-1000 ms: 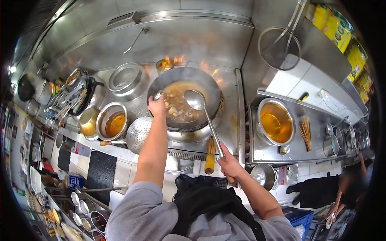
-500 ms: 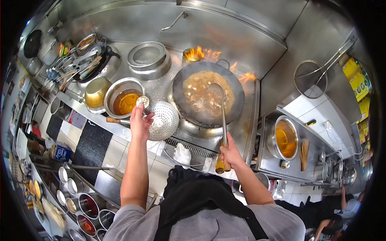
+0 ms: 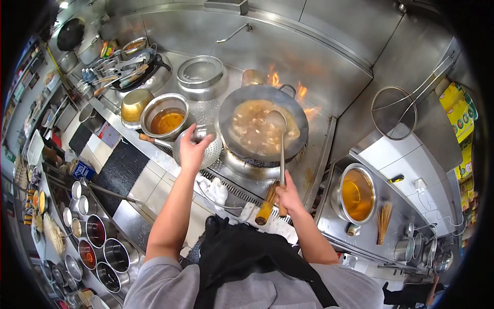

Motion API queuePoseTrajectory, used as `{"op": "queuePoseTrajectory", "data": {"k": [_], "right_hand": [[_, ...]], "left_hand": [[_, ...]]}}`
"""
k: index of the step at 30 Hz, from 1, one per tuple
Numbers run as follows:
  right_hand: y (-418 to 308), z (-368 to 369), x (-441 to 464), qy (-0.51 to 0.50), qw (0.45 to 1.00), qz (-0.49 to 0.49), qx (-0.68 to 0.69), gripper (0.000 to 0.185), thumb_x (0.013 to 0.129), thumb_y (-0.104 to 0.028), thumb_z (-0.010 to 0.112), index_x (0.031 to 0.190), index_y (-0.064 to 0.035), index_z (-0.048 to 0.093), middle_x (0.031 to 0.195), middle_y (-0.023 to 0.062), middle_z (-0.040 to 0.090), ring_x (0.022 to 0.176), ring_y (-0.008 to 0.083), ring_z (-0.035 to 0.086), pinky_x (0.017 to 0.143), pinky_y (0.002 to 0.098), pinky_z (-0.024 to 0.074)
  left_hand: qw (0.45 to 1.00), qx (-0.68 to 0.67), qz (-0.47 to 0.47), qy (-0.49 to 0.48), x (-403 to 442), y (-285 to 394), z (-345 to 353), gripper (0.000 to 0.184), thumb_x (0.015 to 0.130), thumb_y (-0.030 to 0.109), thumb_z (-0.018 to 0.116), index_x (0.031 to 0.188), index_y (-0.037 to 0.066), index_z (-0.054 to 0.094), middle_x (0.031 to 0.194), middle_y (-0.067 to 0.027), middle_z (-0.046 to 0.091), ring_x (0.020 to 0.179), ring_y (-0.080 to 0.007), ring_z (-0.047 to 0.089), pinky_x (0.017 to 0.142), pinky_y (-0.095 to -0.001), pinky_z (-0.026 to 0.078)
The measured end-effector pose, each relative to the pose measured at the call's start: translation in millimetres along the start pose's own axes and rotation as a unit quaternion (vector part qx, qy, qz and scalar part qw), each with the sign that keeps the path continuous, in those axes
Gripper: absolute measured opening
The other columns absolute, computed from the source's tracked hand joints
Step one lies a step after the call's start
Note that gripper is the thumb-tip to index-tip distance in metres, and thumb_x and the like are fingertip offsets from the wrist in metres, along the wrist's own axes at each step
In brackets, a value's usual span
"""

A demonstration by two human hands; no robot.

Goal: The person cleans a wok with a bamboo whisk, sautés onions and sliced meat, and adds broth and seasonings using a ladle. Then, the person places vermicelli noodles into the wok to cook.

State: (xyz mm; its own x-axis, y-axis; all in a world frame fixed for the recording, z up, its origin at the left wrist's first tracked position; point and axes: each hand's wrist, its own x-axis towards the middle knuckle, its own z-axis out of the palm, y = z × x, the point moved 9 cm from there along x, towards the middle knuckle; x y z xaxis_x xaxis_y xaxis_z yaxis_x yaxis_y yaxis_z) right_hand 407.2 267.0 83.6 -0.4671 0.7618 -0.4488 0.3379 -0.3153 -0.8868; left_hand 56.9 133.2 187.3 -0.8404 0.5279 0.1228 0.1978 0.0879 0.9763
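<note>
My right hand [image 3: 289, 195] is closed around the wooden handle end of a ladle [image 3: 282, 149]. The ladle's bowl rests in the bubbling brown broth with pale pieces [image 3: 252, 129] inside a black wok [image 3: 230, 98]. A bamboo wok brush [image 3: 266, 208] lies beside that hand at the stove's front edge. My left hand [image 3: 192, 152] is held over a perforated strainer [image 3: 212, 153], its fingers curled round a small metal shaker [image 3: 201, 134], partly hidden. Left of it stands a steel pot [image 3: 146, 110] of amber liquid.
Flames [image 3: 303, 98] rise behind the wok. A sieve on a pot [image 3: 200, 72] stands at the back. On the right are a bowl of amber liquid [image 3: 357, 193] and bamboo skewers [image 3: 384, 221]. Several seasoning containers [image 3: 98, 229] line the left counter.
My view has shifted. My left hand with the shaker has moved right, away from the amber pot, and the shaker's lid no longer shows. The ladle stays in the wok; the flames are smaller.
</note>
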Motion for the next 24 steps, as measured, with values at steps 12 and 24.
{"op": "queuePoseTrajectory", "data": {"k": [12, 24], "right_hand": [[36, -62, -38, -0.008, 0.995, -0.069, -0.073, 0.083, 0.091, 0.002, 0.048, 0.16, -0.0213, 0.009, 0.063, 0.0003, 0.048, 0.049, 0.0109, 0.049, 0.045, 0.0294, 0.0428], [23, -89, -67, -0.042, 0.886, -0.118, -0.447, 0.081, 0.086, -0.01, 0.055, 0.157, -0.0178, 0.018, 0.092, 0.0279, 0.066, 0.081, 0.0426, 0.064, 0.079, 0.0485, 0.0486]], "left_hand": [[0.838, 0.452, 0.304, -0.011, 64, 8, 244, 0.076, 0.068, 0.023, 0.079, 0.138, 0.023, 0.05, 0.136, -0.0149, 0.046, 0.111, -0.0327, 0.054, 0.091, -0.0467, 0.046], [0.982, -0.063, -0.152, 0.098, 84, -152, 170, 0.078, 0.079, 0.052, 0.077, 0.132, 0.0, 0.053, 0.109, -0.0202, 0.066, 0.088, -0.0249, 0.068, 0.075, -0.0389, 0.053]]}}
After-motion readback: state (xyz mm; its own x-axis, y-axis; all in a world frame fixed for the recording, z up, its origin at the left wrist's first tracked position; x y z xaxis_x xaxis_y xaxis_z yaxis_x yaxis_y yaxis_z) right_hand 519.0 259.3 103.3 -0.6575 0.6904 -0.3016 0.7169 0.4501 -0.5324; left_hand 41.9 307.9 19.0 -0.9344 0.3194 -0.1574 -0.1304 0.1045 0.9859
